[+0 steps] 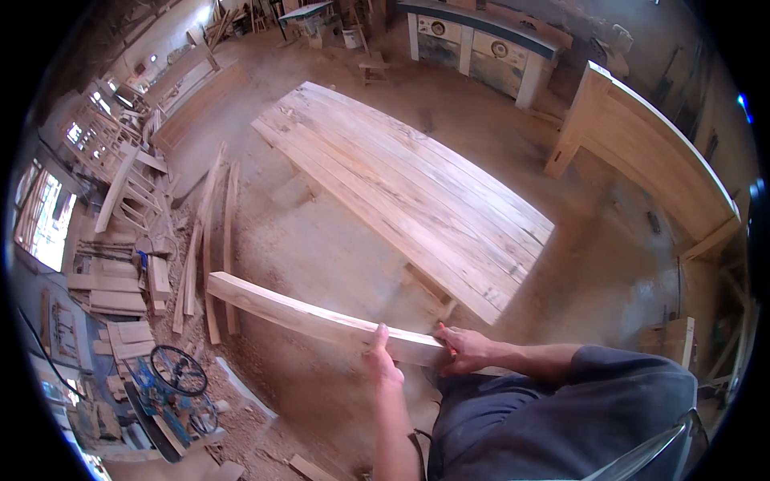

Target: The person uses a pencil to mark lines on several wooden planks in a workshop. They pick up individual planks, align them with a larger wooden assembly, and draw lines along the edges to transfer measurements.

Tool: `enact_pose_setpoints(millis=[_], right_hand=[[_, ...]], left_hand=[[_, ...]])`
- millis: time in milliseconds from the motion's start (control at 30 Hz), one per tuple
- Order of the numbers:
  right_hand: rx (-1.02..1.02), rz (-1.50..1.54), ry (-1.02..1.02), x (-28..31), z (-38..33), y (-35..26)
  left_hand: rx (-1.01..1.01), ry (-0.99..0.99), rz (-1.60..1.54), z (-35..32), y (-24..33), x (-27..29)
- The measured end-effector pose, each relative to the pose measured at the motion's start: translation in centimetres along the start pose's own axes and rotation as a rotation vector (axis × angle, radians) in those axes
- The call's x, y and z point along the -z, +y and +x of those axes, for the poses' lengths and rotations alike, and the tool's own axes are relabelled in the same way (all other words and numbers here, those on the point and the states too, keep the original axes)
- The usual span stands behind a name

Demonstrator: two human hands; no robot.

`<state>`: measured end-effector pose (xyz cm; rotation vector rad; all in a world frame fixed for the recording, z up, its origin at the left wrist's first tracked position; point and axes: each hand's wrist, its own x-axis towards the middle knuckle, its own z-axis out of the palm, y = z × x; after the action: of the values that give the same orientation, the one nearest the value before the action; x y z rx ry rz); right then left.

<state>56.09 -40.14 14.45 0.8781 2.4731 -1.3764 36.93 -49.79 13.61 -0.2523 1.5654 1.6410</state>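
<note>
So the person here is working on a long, pale, squared wooden board (293, 315), and it's lying crosswise in front of the body, with its far end pointing off to the left and its near end running under the right hand toward the dark blue-grey clothing (545, 409) over the lap. The bare left hand (383, 365) is gripping the board partway along, thumb showing on top, fingers mostly hidden behind the wood. The bare right hand (468, 350) is pinching a slim red-orange pencil-like stick (451, 349) right by the near end, though I can't tell whether its tip is touching the wood or whether the other fingers are resting on it. To me it's looking like a marking or checking step, and I'm not spotting any line on the board at this size. If marking is what's happening, the next move is calling for a firm left grip so the board isn't rolling or sliding, plus a light, controlled right hand. Beyond it, a broad, pale panel of joined wooden planks (401, 188) is lying flat, well clear of the left hand, and some long, thin brown wooden strips (230, 240) are lying on the floor past the far end.
</note>
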Motion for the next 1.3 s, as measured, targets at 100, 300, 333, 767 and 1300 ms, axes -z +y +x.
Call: enact_pose_setpoints(millis=[100, 300, 333, 767, 1300], right_hand=[[0.0, 0.082, -0.091, -0.3, 4.7, -0.9], [-0.061, 0.236, -0.161, 2.1, 16.7, -6.5], [-0.089, 0.329, -0.184, 3.1, 19.0, -8.2], [-0.137, 0.505, -0.305, 11.1, 50.8, -23.3], [-0.132, 0.701, -0.36, 22.8, 94.0, -35.1]], left_hand=[[-0.015, 0.004, 0.051, 3.8, 2.2, 2.2], [-0.009, -0.21, 0.129, 13.9, 10.7, 4.9], [-0.014, -0.25, 0.143, 15.4, 13.4, 4.9], [0.037, -0.174, -0.128, 37.9, 35.0, 21.0], [0.232, -0.764, -0.476, 84.2, 71.3, 5.3]])
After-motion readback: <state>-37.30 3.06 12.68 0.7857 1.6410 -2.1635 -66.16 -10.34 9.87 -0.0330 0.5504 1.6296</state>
